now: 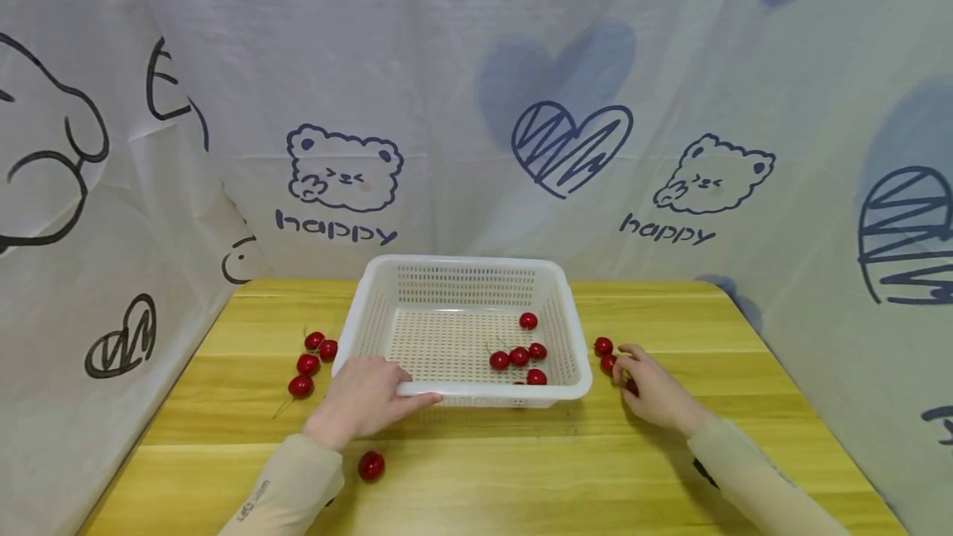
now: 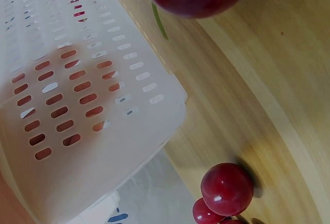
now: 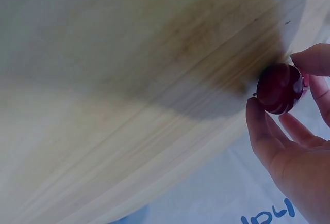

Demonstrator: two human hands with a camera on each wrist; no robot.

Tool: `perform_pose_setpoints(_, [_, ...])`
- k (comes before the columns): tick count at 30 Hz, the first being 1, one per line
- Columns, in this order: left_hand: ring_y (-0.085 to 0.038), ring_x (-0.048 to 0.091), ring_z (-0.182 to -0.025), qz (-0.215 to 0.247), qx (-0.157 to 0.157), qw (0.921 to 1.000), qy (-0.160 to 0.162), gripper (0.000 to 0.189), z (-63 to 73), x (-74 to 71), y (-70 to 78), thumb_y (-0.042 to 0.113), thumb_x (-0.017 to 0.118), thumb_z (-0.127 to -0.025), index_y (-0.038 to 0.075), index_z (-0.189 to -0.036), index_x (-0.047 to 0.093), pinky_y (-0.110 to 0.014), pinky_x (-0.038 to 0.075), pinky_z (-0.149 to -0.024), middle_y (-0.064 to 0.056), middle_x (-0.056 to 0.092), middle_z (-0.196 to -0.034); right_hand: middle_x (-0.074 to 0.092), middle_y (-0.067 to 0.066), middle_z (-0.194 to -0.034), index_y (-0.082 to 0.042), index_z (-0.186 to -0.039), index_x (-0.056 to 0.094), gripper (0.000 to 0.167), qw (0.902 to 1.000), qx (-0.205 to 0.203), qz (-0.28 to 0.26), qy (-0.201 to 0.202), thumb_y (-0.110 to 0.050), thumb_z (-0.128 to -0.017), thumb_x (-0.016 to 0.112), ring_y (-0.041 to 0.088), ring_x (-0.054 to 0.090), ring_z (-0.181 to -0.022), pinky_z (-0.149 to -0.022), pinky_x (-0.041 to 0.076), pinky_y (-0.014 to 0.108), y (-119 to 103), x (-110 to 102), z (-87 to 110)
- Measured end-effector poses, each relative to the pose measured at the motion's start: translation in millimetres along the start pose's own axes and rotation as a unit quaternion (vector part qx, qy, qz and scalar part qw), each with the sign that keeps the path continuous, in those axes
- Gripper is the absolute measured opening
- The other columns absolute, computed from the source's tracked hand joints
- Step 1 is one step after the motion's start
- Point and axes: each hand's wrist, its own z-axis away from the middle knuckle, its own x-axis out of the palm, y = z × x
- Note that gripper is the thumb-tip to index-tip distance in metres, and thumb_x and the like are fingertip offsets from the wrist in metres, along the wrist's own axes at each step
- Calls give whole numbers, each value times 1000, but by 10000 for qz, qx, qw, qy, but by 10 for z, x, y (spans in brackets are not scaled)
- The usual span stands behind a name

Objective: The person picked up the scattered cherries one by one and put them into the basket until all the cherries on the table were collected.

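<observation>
A white plastic basket [image 1: 514,391] with slotted sides stands on the table. My left hand [image 1: 368,395] grips its front left rim, thumb along the outside and fingers inside; in the left wrist view they show through the slots of the basket wall [image 2: 113,146]. Several red cherries [image 1: 519,356] lie in its right half. Right of the basket, my right hand [image 1: 655,391] pinches a cherry [image 3: 278,90] between thumb and fingertips, low over the table. Two more cherries [image 1: 604,346] lie just beyond those fingertips.
Left of the basket lies a group of several cherries [image 1: 308,364], some with stems. One single cherry [image 1: 371,466] sits near the front, close to the left forearm. A printed white cloth [image 1: 462,106] hangs behind the wooden table [image 1: 506,478] and along both its sides.
</observation>
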Motion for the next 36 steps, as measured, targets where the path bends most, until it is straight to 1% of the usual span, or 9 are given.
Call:
perform_pose_setpoints(4, [-3,26,-43,5,-36,10000,-14,50,5,-6,-5,73,55,-89,28,-79,75,-22,23,-44,14,34,-45,57,28,-130,-12,-85,58,24,10000,16,9,-20,9,-81,70,49,55,-127,-97,52,55,-27,-35,29])
perform_pose_setpoints(7, [-3,26,-43,9,-60,10000,-36,50,7,-14,-8,74,54,-89,30,-74,72,-22,23,-44,14,33,-45,60,25,-125,-13,-85,58,26,10000,-39,46,35,10,-81,69,47,57,-125,-97,53,54,-32,-36,46])
perform_pose_setpoints(13, [-3,26,-43,-14,-61,10000,-11,49,4,-22,-20,74,54,-89,30,-71,69,-22,23,-44,14,32,-45,63,18,-115,-12,-85,59,26,9998,-160,-39,110,12,-80,69,43,60,-121,-97,53,53,-34,-38,60])
perform_pose_setpoints(15, [-3,26,-43,-26,-68,10000,-4,50,4,-23,-25,74,54,-89,30,-71,69,-22,23,-44,14,33,-45,63,16,-114,-13,-85,58,27,9998,-169,-64,118,12,-80,68,37,63,-113,-93,55,49,-36,-42,62])
perform_pose_setpoints(17, [-3,26,-43,-34,-70,10000,8,50,4,-24,-29,74,54,-89,30,-71,69,-22,24,-44,14,33,-45,62,13,-111,-13,-85,58,27,9998,-174,-56,121,12,-80,68,28,64,-104,-87,56,43,-38,-47,60])
perform_pose_setpoints(19, [-3,27,-43,-46,-70,10000,36,50,5,-22,-32,74,54,-89,30,-71,69,-22,24,-44,13,34,-45,61,8,-106,-12,-85,58,27,9998,-175,-40,115,12,-79,68,19,60,-94,-80,54,36,-38,-53,59])
perform_pose_setpoints(22, [-3,28,-43,-5,-69,10000,56,51,4,-15,-33,75,53,-89,30,-73,70,-22,25,-45,13,35,-45,58,3,-99,-11,-85,59,25,9997,-204,26,141,11,-79,70,12,54,-86,-74,51,31,-27,-52,59])
perform_pose_setpoints(29, [-3,29,-44,12,-22,10000,-3,52,-5,-6,-26,76,52,-89,31,-63,60,-22,27,-46,14,35,-45,55,-1,-92,-11,-85,59,23,9997,-174,88,126,7,-80,72,10,51,-82,-72,50,29,0,-54,86])
perform_pose_setpoints(36, [-3,30,-43,86,-75,9999,-51,52,4,0,-9,76,53,-88,30,-68,67,-23,28,-44,14,38,-46,56,-2,-91,-13,-87,57,25,10000,-42,-4,20,5,-81,73,9,51,-82,-70,49,27,-19,-69,117])
